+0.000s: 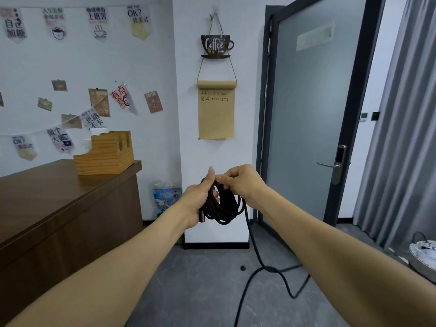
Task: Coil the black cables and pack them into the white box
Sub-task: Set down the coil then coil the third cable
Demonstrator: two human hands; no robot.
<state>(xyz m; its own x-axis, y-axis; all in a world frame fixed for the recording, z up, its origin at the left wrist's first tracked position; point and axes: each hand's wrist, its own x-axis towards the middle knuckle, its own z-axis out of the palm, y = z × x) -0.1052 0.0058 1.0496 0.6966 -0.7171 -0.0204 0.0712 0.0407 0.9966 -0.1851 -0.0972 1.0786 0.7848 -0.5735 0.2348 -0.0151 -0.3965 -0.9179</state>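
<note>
Coiling under way, mid-frame, hands held up in front of the white wall pillar. Left hand [199, 199] has fingers curled round a bundle of finished loops of the thin black round cable [224, 206], thumb up along the top; a dark metal plug end [202, 217] sticks out below the palm. Right hand [238, 182] sits just beside it, fingertips pinching the cable at the top of the bundle, apparently laying on another turn.

Done so far, by the look of it: several loops gathered, hanging as a neat oval below the hands.

Left to do: a good stretch of the same cable drops from the coil, runs down the lower centre of the frame and snakes across the grey floor [200, 291] in loose bends, passing out of view at the bottom edge. Its far end is not visible, so the remaining length cannot be judged. Small dark object [243, 268] on the floor near the slack; cannot tell what it is.

White box: not identifiable. A pale woven basket [422, 252] at the lower right edge holds something dark, unclear what. Packing not yet begun for this cable.

Brown wooden worktop [47, 197] at left carries a light wooden organiser [106, 156]; no cables on it.
</note>
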